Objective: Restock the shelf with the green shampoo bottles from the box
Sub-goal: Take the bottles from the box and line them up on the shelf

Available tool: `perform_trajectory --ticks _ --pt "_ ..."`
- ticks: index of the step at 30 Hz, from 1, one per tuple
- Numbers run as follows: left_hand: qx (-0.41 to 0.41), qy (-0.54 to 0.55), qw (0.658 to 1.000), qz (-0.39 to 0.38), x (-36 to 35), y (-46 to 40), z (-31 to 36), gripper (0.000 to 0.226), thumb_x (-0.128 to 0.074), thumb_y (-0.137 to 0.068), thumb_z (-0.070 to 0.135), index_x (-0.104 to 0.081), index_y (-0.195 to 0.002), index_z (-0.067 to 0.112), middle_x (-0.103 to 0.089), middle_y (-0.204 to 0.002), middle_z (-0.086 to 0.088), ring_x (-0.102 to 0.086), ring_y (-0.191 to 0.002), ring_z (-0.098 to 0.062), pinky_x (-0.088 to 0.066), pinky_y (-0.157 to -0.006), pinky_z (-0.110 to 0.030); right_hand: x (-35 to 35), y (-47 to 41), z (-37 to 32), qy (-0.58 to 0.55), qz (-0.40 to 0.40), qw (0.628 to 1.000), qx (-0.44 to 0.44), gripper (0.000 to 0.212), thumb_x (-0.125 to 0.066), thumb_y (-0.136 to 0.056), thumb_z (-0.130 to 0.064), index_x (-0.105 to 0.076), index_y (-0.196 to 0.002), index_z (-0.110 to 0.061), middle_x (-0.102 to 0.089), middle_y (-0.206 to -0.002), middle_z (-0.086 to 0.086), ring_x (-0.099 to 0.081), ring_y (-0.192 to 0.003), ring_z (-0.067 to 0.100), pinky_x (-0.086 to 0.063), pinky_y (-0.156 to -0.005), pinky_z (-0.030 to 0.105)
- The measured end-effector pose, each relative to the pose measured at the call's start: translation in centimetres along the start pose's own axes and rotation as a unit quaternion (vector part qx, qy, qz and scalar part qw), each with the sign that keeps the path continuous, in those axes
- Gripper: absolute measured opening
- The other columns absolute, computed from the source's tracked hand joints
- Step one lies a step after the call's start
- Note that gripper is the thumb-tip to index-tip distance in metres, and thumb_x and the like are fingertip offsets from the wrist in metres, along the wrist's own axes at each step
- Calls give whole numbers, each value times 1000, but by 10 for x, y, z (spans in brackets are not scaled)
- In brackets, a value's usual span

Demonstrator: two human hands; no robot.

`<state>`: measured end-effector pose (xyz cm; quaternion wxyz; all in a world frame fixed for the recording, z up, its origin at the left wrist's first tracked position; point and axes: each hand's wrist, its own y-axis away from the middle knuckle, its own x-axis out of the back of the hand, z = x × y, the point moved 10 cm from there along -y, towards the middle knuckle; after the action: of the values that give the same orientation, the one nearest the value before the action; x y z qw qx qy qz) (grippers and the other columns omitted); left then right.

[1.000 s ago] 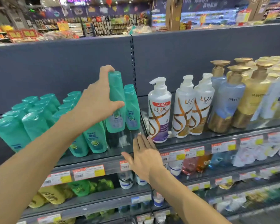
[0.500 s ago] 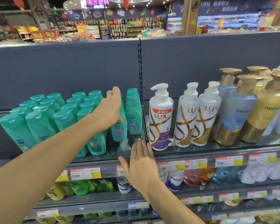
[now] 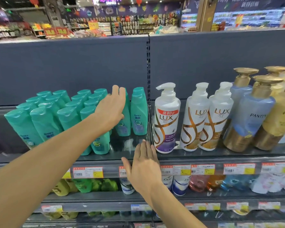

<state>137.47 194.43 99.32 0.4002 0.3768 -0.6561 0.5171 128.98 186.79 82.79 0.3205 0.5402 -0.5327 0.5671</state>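
Head view: your left hand [image 3: 111, 111] fingers wrapped on green shampoo bottle [image 3: 124, 120] standing on shelf [image 3: 204, 154] beside the rows. Right hand [image 3: 142, 163] flat, empty, at shelf edge. Front gap unfilled; box not visible.

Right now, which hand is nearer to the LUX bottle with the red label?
Right. The right hand lies flat on the shelf edge just left of the LUX bottle; the left hand is farther left, on a green shampoo bottle.

You're looking at glossy plastic green shampoo bottles [image 3: 138, 116] on a smooth, reflective metal shelf [image 3: 132, 152]; right of them, shiny white plastic pump bottles [image 3: 167, 119]; paper price tags [image 3: 87, 172] below.
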Motion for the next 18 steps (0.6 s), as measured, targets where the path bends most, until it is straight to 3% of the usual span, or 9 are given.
perform_trajectory --ticks 4,7,9,11,14,18 --pt "-11 -162 987 7 3 3 4 67 -80 -70 39 -39 -111 7 -44 -114 -12 -47 -74 -25 -37 -65 -36 -3 -1 0 0 -4 1000 -6 83 -14 -95 -58 -26 -145 7 -25 -153 28 -21 -144 36 -9 -119 46" --pt "-22 -215 976 11 12 12 14 86 -72 -73 54 -32 -129 2 -36 -140 -17 -51 -108 -29 -41 -88 -41 -4 -1 0 -2 -14 1000 -5 82 -14 -95 -58 -23 -145 8 -21 -154 28 -17 -144 36 -6 -119 46" --pt "-51 -178 982 22 23 29 25 96 -60 -80 60 -20 -143 -1 -22 -155 -18 -36 -133 -32 -33 -105 -46 0 0 0 -5 -31 999 -6 82 -16 -96 -57 -19 -146 7 -17 -155 27 -14 -146 35 -6 -120 45" --pt "-88 -58 994 42 37 58 33 93 -49 -85 63 -18 -149 3 -16 -160 -14 -20 -145 -28 -22 -116 -48 4 2 -3 -21 -61 998 -9 82 -16 -96 -59 -12 -148 5 -11 -158 24 -7 -147 31 -5 -120 43" --pt "-101 122 986 49 46 125 18 82 -39 -90 62 -21 -151 10 -16 -161 -5 -14 -148 -17 -15 -119 -36 23 18 -31 -53 -37 997 32 82 -10 -94 -58 -13 -148 3 -19 -156 23 -11 -146 31 -11 -119 45" --pt "-35 116 993 8 6 229 -38 74 -32 -96 56 -24 -150 6 -19 -160 -8 -18 -147 -17 -18 -118 -34 13 67 -100 -101 -54 984 135 81 0 -91 -55 -8 -150 0 -6 -160 17 0 -148 29 -5 -119 45"
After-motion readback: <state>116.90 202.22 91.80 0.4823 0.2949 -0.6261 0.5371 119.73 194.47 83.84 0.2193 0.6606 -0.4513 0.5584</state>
